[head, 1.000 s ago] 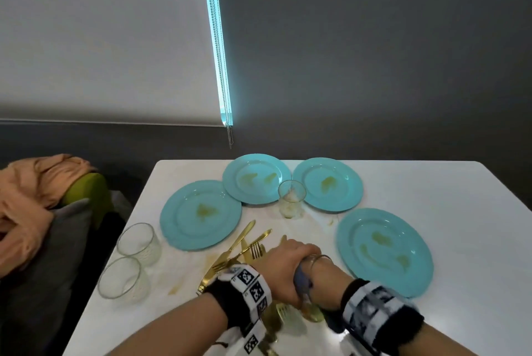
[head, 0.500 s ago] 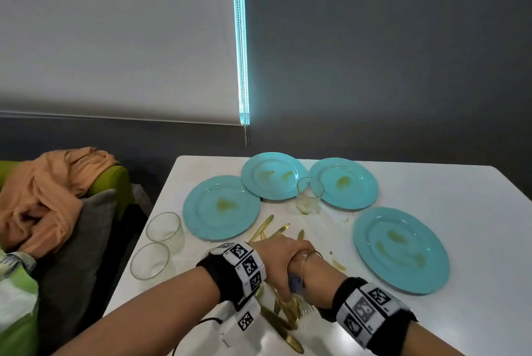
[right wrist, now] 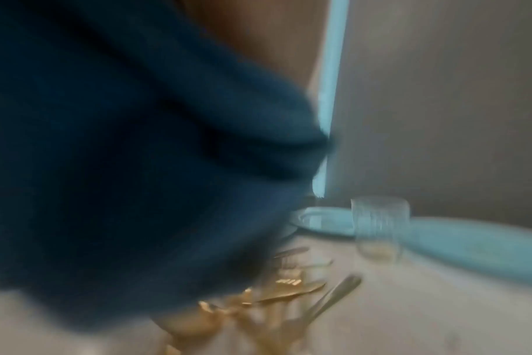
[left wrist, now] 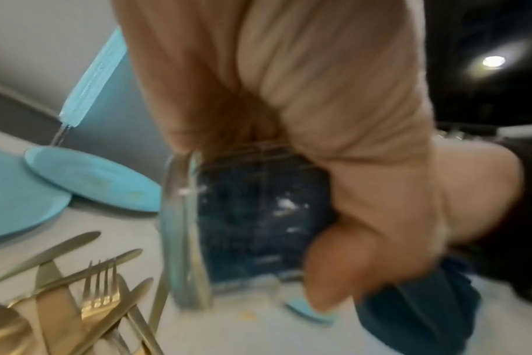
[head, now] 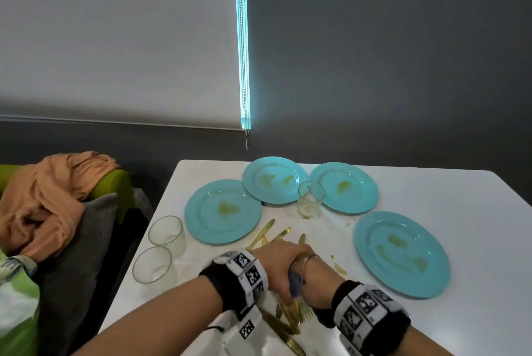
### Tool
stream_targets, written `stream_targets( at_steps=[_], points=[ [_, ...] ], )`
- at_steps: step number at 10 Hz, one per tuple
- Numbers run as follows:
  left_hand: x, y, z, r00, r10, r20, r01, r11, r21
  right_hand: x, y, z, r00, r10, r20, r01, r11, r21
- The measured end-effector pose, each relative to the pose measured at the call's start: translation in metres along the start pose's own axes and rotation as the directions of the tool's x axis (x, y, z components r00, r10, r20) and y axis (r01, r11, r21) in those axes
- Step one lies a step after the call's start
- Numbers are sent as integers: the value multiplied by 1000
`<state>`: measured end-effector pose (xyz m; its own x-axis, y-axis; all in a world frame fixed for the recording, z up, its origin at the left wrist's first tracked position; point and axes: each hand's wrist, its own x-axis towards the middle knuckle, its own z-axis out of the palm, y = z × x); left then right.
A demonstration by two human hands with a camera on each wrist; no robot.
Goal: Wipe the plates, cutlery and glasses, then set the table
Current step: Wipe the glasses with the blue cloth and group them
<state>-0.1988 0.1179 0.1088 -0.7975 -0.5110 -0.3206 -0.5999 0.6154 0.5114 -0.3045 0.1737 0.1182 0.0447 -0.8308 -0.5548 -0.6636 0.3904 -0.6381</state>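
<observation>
My left hand (head: 283, 269) grips a clear glass (left wrist: 228, 228) tipped on its side, low over the white table (head: 431, 211). A dark blue cloth (left wrist: 258, 211) is stuffed inside the glass. My right hand (head: 313, 272) meets the glass mouth with the cloth (right wrist: 122, 168) bunched in it; its fingers are hidden. Gold cutlery (head: 267, 233) lies heaped under and beyond both hands. Several turquoise plates with yellow smears lie around it, the nearest on the right (head: 401, 253). A smeared glass (head: 311, 203) stands between the far plates.
Two clear glasses (head: 167, 234) (head: 152, 268) stand near the table's left edge. A green chair with an orange garment (head: 51, 197) and a grey cushion (head: 83, 255) sits left of the table. A grey wall and a blind's cord (head: 247, 137) lie behind.
The head view has swung left, so the table sits further right in frame. Both hands stay joined at the glass over the cutlery, with the cloth still inside.
</observation>
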Motion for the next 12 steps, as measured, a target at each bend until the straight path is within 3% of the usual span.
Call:
stream_targets(
  at_steps=[1,2,3,4,5,6,7,8,9,11,12],
  points=[
    [3,0,36,915,97,-392,-73,994,75,-1,10,-7,990,109,-86,-93,982,167],
    [5,-1,55,851,90,-518,-105,995,2,10,26,1,981,168,-101,-74,794,604],
    [2,-8,42,864,29,-503,-88,992,-94,3,29,-2,994,86,-67,-23,766,643],
    [-6,-30,34,799,-252,-546,21,919,-394,-1,23,-24,962,-1,-274,195,707,680],
    [-15,-43,33,703,-370,-608,-38,834,-551,-7,29,-51,902,22,-432,319,640,699],
    [-21,-31,29,658,-407,-634,-175,736,-654,-4,42,-55,899,58,-434,281,684,673],
    [-20,-10,31,664,-387,-640,-339,607,-719,4,41,-33,958,5,-288,205,691,693],
    [-13,7,36,654,-377,-656,-448,506,-737,14,35,-16,987,-49,-155,154,587,795],
    [-12,4,35,644,-424,-637,-473,435,-767,15,28,-8,990,-135,-34,88,420,903],
    [-18,-22,25,617,-467,-634,-447,455,-770,21,23,15,993,-92,76,-3,615,789],
    [-25,-31,25,628,-450,-634,-415,495,-763,29,22,25,996,-75,53,2,598,802]
  ],
)
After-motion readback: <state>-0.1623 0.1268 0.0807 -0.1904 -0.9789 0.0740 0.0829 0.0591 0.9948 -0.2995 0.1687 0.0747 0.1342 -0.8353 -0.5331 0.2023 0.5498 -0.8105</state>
